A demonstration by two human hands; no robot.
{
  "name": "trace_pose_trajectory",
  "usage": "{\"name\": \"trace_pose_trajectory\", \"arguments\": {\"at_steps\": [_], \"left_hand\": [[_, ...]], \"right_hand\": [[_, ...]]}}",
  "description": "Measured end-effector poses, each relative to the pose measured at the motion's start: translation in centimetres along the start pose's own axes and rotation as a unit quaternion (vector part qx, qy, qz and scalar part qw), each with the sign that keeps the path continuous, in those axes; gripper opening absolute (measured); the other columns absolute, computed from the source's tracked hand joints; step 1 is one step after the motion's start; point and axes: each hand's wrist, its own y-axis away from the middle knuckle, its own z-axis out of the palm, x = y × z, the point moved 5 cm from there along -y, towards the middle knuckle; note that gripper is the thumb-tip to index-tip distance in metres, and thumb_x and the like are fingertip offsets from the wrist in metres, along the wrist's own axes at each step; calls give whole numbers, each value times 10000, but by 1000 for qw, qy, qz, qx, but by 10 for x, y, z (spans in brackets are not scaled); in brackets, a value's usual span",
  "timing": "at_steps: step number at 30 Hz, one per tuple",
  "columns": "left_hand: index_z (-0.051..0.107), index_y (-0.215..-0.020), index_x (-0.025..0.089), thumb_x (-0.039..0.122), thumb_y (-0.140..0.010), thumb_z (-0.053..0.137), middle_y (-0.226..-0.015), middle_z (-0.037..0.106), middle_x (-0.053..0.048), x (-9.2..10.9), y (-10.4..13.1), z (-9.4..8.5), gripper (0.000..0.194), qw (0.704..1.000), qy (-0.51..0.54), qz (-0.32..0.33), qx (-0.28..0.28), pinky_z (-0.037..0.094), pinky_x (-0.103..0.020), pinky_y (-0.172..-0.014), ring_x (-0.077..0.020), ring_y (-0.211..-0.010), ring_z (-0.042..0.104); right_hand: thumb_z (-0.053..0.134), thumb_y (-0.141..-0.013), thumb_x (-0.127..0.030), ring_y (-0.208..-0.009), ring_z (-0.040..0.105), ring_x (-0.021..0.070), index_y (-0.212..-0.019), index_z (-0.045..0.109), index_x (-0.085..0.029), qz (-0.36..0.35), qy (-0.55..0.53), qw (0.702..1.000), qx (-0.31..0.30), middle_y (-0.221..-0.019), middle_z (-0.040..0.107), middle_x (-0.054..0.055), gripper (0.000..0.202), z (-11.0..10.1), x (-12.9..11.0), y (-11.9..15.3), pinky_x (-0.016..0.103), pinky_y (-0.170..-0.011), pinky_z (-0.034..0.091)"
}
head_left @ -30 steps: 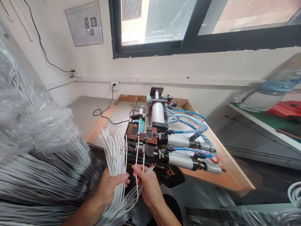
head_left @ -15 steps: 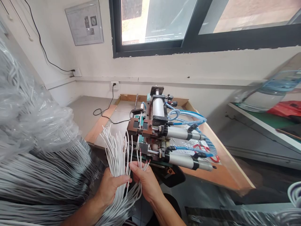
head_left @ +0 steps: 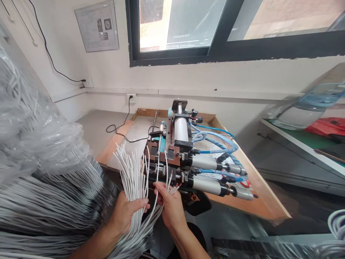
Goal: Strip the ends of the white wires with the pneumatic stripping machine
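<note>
Many slender, smooth white cables (head_left: 132,176) fan from clasping left fingers (head_left: 138,204); right fingers (head_left: 162,189) pinch one.

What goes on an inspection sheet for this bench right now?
Surface: wood-edged bench, grey section at left.
Job's things: white wire bundle; machine with silver cylinders.
Clutter: white scraps, partly hidden red item near the cylinders.
Hands: left hand grips the bundle; right hand holds separate wires.
Cables: black cable in a wall socket; blue hoses at the machine.
Surroundings: window, framed sheet, plastic-wrapped wires left, large bottle right.
</note>
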Motion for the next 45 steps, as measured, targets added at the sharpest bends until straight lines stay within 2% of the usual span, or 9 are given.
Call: {"name": "trace_pose_trajectory", "arguments": {"at_steps": [10,16,21,24,31,35,39,42,45], "left_hand": [[606,-666,120,162,-524,731,-524,595,5,0,-1,-3,194,1000,2,2,19,454,-244,-460,-141,-471,567],[615,-707,123,167,-563,711,-570,587,4,-1,0,-1,179,999,-9,21,-30,440,-244,-483,-130,-503,544],[617,-670,119,147,-556,705,-533,570,8,1,1,5,146,996,-45,30,-71,405,-234,-472,-116,-478,502],[625,-658,113,154,-566,695,-520,577,1,0,2,8,123,993,-64,33,-90,393,-230,-473,-116,-481,491],[612,-696,126,161,-556,709,-562,598,1,-4,5,-3,174,998,-38,27,-32,419,-250,-509,-149,-536,553],[600,-713,134,162,-536,724,-562,611,1,-2,7,-7,218,1000,-14,26,-5,435,-266,-511,-165,-541,573],[593,-708,138,167,-516,734,-541,612,5,2,8,-9,240,999,13,30,24,437,-266,-495,-165,-522,573],[597,-705,135,169,-504,742,-532,612,7,5,6,-9,251,999,23,24,35,442,-263,-494,-160,-509,576],[605,-713,130,172,-492,749,-539,620,4,8,3,-9,267,999,30,14,40,452,-260,-501,-160,-512,587]], "right_hand": [[740,-563,-382,-402,276,49,-638,620,-118,-11,11,1000,-6,-484,470,-37,300,-3,5,-2,207,-402,180],[696,-642,-368,-438,323,58,-704,638,-125,-35,13,999,-36,-552,511,-14,257,-8,12,6,206,-426,241],[652,-690,-381,-435,311,72,-836,635,-168,-37,-3,998,-48,-503,415,-57,259,-4,10,8,207,-425,235],[668,-676,-374,-428,291,71,-746,632,-147,-27,14,999,-40,-469,369,-65,240,-1,9,7,213,-424,220],[719,-606,-380,-426,354,74,-598,606,-130,-23,14,1000,-10,-474,486,-28,274,-4,6,8,215,-436,270],[731,-578,-400,-423,402,76,-692,643,-129,-7,9,1000,19,-537,566,-4,307,-6,3,9,205,-423,289],[718,-596,-400,-467,479,98,-793,662,-134,14,8,1000,-4,-617,626,29,336,-3,3,7,199,-419,310],[735,-589,-347,-507,510,108,-791,674,-118,22,15,999,-19,-664,652,57,312,-1,3,5,196,-422,319],[744,-577,-330,-472,482,90,-752,676,-122,13,-13,1000,14,-630,637,36,281,1,1,1,196,-408,306]]}}
